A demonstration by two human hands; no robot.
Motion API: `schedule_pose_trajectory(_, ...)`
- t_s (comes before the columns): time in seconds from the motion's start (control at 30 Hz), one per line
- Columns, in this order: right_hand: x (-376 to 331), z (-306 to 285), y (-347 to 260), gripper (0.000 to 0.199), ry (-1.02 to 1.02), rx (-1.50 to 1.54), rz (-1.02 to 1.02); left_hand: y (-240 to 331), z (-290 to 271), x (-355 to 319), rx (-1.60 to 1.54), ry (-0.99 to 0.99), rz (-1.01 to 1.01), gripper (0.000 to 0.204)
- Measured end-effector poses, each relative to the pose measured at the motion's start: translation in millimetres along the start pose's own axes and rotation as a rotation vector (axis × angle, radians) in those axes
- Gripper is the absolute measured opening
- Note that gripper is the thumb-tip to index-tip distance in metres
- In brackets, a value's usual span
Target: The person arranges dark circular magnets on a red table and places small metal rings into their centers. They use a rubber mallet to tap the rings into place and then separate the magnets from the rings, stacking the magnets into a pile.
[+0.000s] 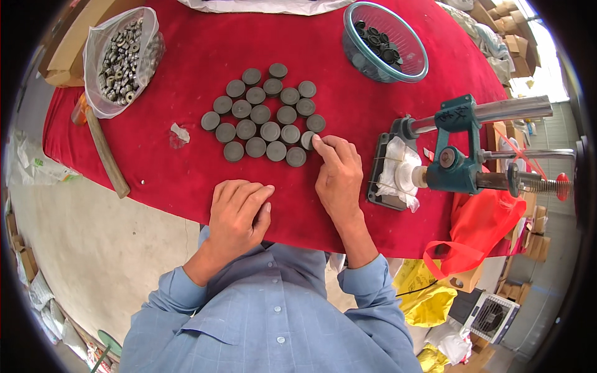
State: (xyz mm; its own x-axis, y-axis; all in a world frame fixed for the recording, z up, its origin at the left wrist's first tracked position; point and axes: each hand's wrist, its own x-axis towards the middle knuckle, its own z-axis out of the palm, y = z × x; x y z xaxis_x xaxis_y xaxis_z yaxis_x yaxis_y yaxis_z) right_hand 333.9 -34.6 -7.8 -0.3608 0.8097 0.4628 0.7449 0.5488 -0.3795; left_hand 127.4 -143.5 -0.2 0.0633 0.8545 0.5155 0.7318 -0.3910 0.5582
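Observation:
Several dark grey round caps (270, 132) stand grouped on the red cloth in front of me, their flat round tops facing up. At the group's right edge, my right hand (340, 174) has its fingertips closed on one grey round cap (308, 140); its thumb is partly hidden. My left hand (239, 214) rests at the near edge of the cloth, left of my right hand. Its fingers are curled together with the thumb slightly apart, and nothing shows in them. The inside of that palm is hidden.
A green hand press (457, 149) with a white plastic-wrapped base piece (400, 171) stands at right. A clear bowl (426, 62) of black parts is far right; a bag of metal parts (121, 68) is far left. A wooden-handled hammer (107, 152) lies left.

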Motion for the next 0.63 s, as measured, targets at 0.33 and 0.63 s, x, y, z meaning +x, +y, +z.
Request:
schedule_pose_trajectory(0.33,-4.5,-11.6,-6.0,0.048,0.071,0.198,-0.156,-2.9,-0.1,-1.8,0.012,0.000,-0.005,0.036)
schedule_pose_trajectory(0.63,-10.1,-7.6,-6.4,0.037,-0.041,0.049,-0.129,-2.4,-0.2,-0.4,-0.001,-0.023,-0.014,0.039)
